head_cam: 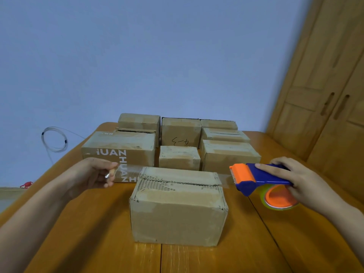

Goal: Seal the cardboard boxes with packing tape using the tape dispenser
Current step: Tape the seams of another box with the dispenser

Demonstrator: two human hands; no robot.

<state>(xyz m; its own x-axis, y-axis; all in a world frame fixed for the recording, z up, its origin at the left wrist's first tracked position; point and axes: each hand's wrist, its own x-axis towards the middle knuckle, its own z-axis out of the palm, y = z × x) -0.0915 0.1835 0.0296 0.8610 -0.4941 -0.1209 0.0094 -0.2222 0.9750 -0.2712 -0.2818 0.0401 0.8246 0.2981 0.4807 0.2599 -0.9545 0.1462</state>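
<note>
A strip of clear packing tape (130,170) is stretched above the brown cardboard box (178,205) at the wooden surface's (94,233) centre, pinched by the left hand (96,171) at nine o'clock, the blue-and-orange tape dispenser (260,182) gripped by the right hand (291,180) at three o'clock; lowering onto the seam is likely called for next.

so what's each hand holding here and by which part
The left hand pinches the free end of the clear tape strip stretched above the nearest box. The right hand grips the tape dispenser by its blue handle.
</note>
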